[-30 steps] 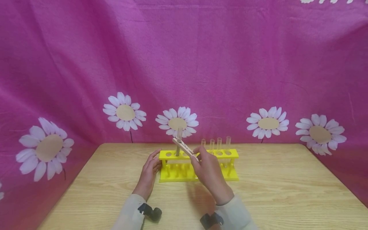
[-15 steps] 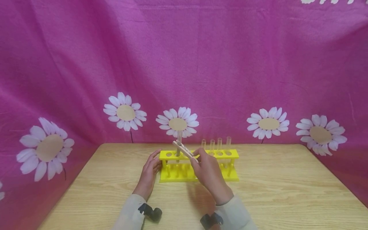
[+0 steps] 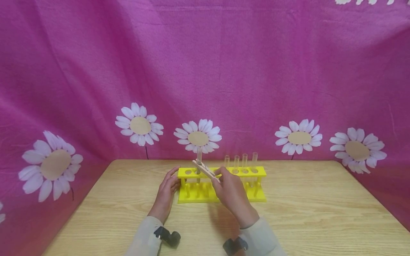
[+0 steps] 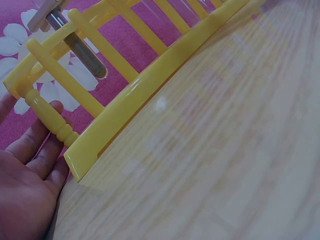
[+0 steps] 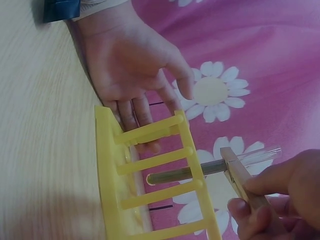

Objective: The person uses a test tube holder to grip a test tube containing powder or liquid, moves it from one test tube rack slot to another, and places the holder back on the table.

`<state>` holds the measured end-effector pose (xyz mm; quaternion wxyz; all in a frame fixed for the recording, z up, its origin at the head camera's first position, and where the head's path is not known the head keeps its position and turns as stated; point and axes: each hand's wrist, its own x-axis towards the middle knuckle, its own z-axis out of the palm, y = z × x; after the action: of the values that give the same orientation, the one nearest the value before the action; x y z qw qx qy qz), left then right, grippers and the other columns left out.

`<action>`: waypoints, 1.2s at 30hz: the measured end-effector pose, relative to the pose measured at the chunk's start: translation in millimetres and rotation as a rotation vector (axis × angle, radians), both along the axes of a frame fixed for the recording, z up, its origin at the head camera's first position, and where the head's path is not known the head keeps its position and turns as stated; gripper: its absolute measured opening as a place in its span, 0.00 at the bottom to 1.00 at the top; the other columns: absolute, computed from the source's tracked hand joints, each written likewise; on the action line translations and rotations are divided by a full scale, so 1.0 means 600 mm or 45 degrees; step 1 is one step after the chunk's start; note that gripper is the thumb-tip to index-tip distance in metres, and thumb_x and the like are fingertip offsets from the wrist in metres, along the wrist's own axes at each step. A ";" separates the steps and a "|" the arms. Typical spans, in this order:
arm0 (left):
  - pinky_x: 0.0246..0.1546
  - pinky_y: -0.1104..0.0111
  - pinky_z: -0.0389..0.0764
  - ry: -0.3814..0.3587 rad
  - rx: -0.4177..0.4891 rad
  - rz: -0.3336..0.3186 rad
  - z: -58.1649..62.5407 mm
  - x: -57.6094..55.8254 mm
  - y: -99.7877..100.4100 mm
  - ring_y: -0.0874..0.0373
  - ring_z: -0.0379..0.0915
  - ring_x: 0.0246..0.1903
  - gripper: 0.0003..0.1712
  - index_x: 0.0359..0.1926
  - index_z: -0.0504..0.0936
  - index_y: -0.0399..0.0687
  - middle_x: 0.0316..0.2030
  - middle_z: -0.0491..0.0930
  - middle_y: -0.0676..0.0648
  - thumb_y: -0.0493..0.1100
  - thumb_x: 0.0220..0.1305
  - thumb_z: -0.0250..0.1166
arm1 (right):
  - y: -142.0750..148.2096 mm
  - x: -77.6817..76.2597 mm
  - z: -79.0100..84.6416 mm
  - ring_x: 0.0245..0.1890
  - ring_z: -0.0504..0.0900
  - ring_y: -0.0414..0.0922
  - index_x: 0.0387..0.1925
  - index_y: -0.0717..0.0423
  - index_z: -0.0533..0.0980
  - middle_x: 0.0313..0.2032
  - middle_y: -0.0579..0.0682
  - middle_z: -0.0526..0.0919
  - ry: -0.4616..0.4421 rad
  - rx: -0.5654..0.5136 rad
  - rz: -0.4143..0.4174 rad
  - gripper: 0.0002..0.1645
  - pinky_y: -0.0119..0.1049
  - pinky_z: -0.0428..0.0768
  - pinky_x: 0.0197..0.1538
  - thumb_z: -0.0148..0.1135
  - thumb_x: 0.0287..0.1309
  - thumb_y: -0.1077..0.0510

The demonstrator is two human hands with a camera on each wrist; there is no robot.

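My right hand (image 3: 235,192) grips a wooden test tube clamp (image 3: 205,168), thumb and fingers around its rear part. The clamp's front end pinches a glass test tube (image 5: 215,166) holding dark liquid. The tube passes down through a hole near the left end of the yellow test tube rack (image 3: 224,172). In the left wrist view its rounded bottom (image 4: 100,70) hangs between the top bar and the base. My left hand (image 3: 166,190) rests against the rack's left end, its extended fingers (image 4: 35,142) behind the turned end post (image 4: 50,116).
Several clear test tubes (image 3: 245,160) stand in the rack's right half. A row of upright pegs (image 3: 187,191) rises from its base. Under the rack is a wood-grain table (image 3: 307,213); behind hangs a magenta cloth (image 3: 256,78) with white daisies.
The test tube has sunk lower through the rack's hole, and the right hand's clamp has come down with it, close to the top bar. The left hand stays in place.
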<state>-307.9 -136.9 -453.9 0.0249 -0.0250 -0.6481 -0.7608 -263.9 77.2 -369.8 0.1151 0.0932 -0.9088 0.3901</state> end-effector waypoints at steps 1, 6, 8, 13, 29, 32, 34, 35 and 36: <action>0.69 0.52 0.55 0.002 0.000 -0.001 0.000 0.000 0.000 0.46 0.61 0.65 0.26 0.69 0.65 0.56 0.68 0.62 0.43 0.51 0.72 0.46 | 0.000 -0.001 -0.001 0.17 0.68 0.42 0.43 0.55 0.73 0.22 0.47 0.73 -0.001 0.004 0.000 0.10 0.30 0.70 0.18 0.62 0.61 0.58; 0.69 0.53 0.56 0.008 0.000 -0.003 0.000 0.000 0.000 0.46 0.62 0.64 0.26 0.69 0.65 0.56 0.67 0.62 0.43 0.51 0.72 0.47 | 0.000 -0.004 -0.006 0.18 0.69 0.42 0.43 0.56 0.74 0.23 0.48 0.74 0.001 0.023 0.003 0.09 0.31 0.71 0.19 0.62 0.61 0.59; 0.69 0.53 0.56 0.013 -0.001 -0.004 0.000 0.001 0.000 0.46 0.62 0.64 0.26 0.69 0.65 0.55 0.67 0.63 0.43 0.52 0.72 0.47 | 0.000 -0.005 -0.008 0.19 0.69 0.41 0.42 0.57 0.74 0.23 0.48 0.74 0.000 0.028 0.002 0.09 0.31 0.71 0.20 0.62 0.61 0.59; 0.69 0.53 0.56 0.024 0.008 -0.007 0.000 0.003 0.001 0.45 0.62 0.64 0.26 0.69 0.65 0.55 0.67 0.62 0.43 0.51 0.72 0.46 | -0.001 -0.006 -0.011 0.19 0.69 0.42 0.42 0.56 0.74 0.23 0.46 0.74 -0.011 0.032 0.004 0.09 0.31 0.72 0.21 0.62 0.61 0.58; 0.69 0.53 0.56 0.027 0.008 -0.017 -0.002 0.000 -0.001 0.46 0.61 0.64 0.26 0.69 0.65 0.55 0.67 0.62 0.43 0.52 0.73 0.45 | -0.003 -0.007 -0.018 0.18 0.69 0.41 0.42 0.58 0.75 0.21 0.45 0.74 0.023 0.064 -0.003 0.09 0.31 0.71 0.21 0.63 0.60 0.59; 0.69 0.53 0.55 0.025 0.008 -0.018 -0.003 0.000 -0.002 0.46 0.61 0.64 0.27 0.69 0.65 0.55 0.67 0.62 0.44 0.53 0.73 0.46 | -0.004 -0.008 -0.019 0.18 0.69 0.41 0.43 0.58 0.77 0.22 0.45 0.75 0.012 0.061 -0.002 0.10 0.31 0.71 0.21 0.63 0.60 0.59; 0.69 0.53 0.55 0.026 0.009 -0.019 -0.003 0.000 -0.002 0.45 0.61 0.64 0.27 0.69 0.64 0.55 0.68 0.62 0.44 0.54 0.72 0.46 | -0.004 -0.008 -0.020 0.18 0.69 0.41 0.43 0.58 0.78 0.22 0.45 0.75 -0.010 0.056 -0.001 0.11 0.31 0.72 0.21 0.63 0.60 0.59; 0.69 0.53 0.55 0.025 0.011 -0.020 -0.003 0.000 -0.002 0.46 0.61 0.64 0.27 0.69 0.65 0.56 0.68 0.62 0.44 0.54 0.72 0.46 | -0.004 -0.008 -0.020 0.18 0.69 0.41 0.43 0.58 0.78 0.21 0.45 0.75 -0.021 0.053 0.001 0.10 0.31 0.72 0.21 0.63 0.60 0.59; 0.69 0.53 0.55 0.027 0.013 -0.020 -0.004 0.000 -0.002 0.45 0.61 0.64 0.27 0.69 0.65 0.56 0.68 0.62 0.44 0.54 0.72 0.46 | -0.004 -0.009 -0.020 0.18 0.69 0.42 0.43 0.57 0.79 0.21 0.45 0.74 -0.033 0.048 0.002 0.10 0.31 0.72 0.20 0.63 0.60 0.58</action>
<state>-308.1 -138.2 -456.0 0.0258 -0.0380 -0.6437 -0.7639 -269.0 74.8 -382.1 0.1011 0.0911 -0.9173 0.3743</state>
